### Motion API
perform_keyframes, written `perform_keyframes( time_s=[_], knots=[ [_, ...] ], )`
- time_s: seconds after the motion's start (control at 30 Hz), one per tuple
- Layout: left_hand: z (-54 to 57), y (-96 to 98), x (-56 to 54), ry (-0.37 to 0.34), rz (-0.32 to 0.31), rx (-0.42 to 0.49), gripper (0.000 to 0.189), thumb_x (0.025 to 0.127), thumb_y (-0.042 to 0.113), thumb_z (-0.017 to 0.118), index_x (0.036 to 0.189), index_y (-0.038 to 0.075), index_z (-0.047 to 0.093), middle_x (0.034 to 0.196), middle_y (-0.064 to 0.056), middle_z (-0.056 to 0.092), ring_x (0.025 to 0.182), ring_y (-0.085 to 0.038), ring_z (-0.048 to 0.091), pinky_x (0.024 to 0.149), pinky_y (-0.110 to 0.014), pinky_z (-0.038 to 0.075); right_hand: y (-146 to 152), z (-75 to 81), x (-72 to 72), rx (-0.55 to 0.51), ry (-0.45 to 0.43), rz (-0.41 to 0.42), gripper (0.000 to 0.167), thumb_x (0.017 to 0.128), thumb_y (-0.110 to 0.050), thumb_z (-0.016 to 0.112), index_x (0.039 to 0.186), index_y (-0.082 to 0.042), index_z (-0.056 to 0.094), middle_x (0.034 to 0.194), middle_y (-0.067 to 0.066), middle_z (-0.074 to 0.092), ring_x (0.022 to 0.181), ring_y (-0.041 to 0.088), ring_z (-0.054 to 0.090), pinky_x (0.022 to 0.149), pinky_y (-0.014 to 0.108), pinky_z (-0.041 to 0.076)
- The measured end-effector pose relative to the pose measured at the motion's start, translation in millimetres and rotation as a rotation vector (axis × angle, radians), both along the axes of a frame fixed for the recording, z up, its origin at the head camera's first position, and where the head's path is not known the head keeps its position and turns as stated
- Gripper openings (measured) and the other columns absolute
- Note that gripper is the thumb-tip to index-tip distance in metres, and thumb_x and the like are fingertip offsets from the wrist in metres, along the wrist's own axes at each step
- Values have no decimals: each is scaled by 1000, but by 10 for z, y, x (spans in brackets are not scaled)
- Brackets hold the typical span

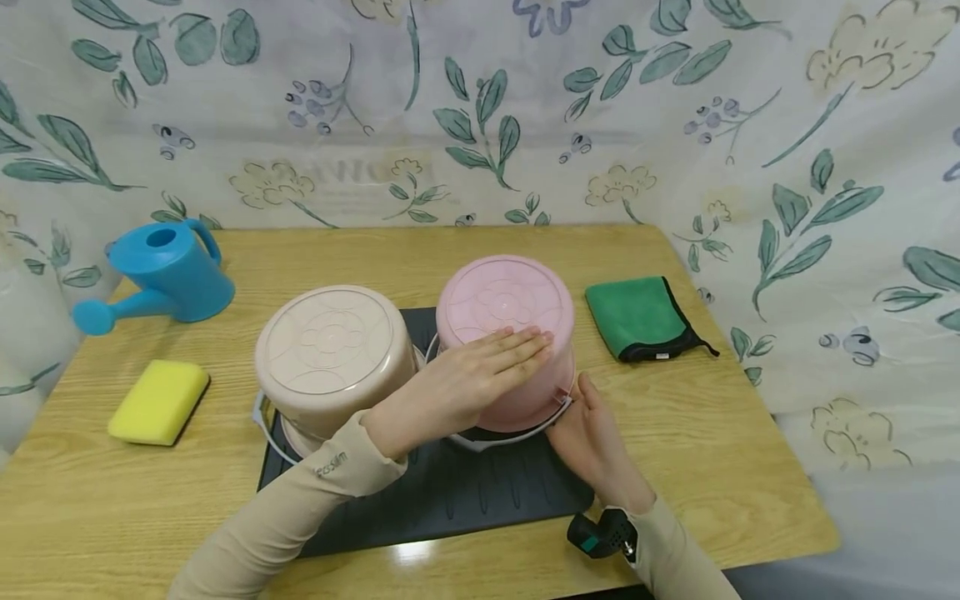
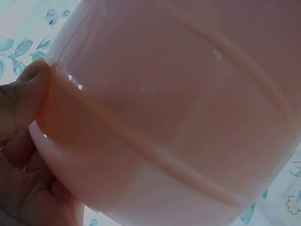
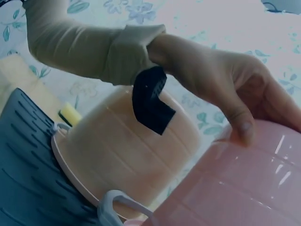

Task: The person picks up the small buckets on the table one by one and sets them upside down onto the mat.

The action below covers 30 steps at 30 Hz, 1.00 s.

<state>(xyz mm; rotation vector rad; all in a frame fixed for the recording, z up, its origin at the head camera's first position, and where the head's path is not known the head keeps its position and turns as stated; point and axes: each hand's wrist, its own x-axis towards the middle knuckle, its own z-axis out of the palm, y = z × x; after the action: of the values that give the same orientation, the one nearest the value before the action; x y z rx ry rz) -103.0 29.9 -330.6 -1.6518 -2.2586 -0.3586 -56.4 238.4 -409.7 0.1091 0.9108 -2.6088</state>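
Observation:
An upside-down pink bucket [image 1: 506,287] stands over a dark ribbed mat [image 1: 487,483]. Across its base lies my left hand [image 1: 480,371], fingers straight and together; in the right wrist view, that hand's thumb [image 3: 242,127] bends down against the bucket's side. My right hand [image 1: 592,442] is low at the bucket's right side, beside the rim and grey handle [image 1: 510,437], thumb raised and fingertips partly hidden. In the left wrist view, the glossy pink wall [image 2: 155,103] fills most of the picture, with a thumb [image 2: 35,75] at its edge.
A cream upside-down bucket [image 1: 330,342] stands left on the same mat. Farther left are a blue watering can [image 1: 176,271] and a yellow sponge [image 1: 159,402]. A folded green cloth [image 1: 633,315] lies right on the wooden table [image 1: 712,467]. A floral curtain [image 1: 480,192] hangs behind.

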Motion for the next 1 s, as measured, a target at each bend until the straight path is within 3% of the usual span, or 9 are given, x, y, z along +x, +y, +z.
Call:
perform_keyframes(
  time_s=[0.17, 0.37, 0.67, 1.0],
  knots=[
    [-33, -23, -10, 6, -3, -17, 62, 81, -12, 64, 140, 0, 49, 147, -14, 48, 138, -28, 45, 117, -39, 35, -11, -8, 73, -4, -58, 17, 65, 103, -48, 4, 154, -15, -17, 163, 4, -16, 150, 21, -16, 124, 36, -9],
    [-62, -34, -14, 24, 5, -34, 65, 79, -12, 66, 140, 1, 49, 147, -13, 48, 138, -27, 44, 117, -38, 34, -4, -16, 169, -6, -63, 42, 68, 102, -51, 4, 153, -12, -19, 162, 9, -18, 150, 24, -17, 124, 39, -10],
    [-114, -23, -27, -46, 18, 15, 65, 80, -15, 61, 141, 3, 48, 149, -11, 47, 138, -24, 45, 117, -36, 34, 108, 0, 224, 23, -94, 63, 75, 102, -53, 9, 149, -6, -28, 158, 15, -26, 147, 31, -24, 122, 43, -14],
    [-169, -23, -37, -52, 22, 21, 63, 82, -12, 61, 142, 4, 48, 148, -9, 48, 138, -23, 45, 117, -35, 34, 217, 13, 303, -100, -202, 53, 75, 102, -52, 11, 147, -11, -31, 157, 11, -31, 146, 26, -28, 123, 37, -14]
  ],
)
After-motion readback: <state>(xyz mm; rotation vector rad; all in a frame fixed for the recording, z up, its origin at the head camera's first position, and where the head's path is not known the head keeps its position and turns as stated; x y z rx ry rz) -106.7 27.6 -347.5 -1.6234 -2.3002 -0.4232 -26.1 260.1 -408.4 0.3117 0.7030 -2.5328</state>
